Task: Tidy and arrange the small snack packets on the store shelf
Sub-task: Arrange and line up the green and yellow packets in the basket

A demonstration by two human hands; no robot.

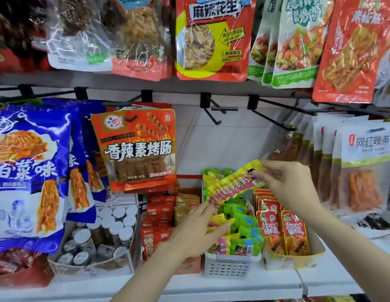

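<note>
- Right hand [288, 182] pinches yellow packet [235, 182] by 1 end above bin [231, 267]; it may slip.
- Left hand [196, 232], fingers relaxed, rests on packets; could scatter them.

Hanging orange packet [137, 149] reads "香辣素烤肠" and "净含量:38克"; upper red packet [212, 38] "麻辣花生"; white packet [367, 162] at right "网红辣条".

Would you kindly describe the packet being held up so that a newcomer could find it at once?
Start at the white slotted basket in the middle of the bottom shelf, filled with small green and yellow packets. Just above it, the right hand pinches a long packet. Unlike the packets below, it is lifted clear, yellow-edged with a pink band.
</note>
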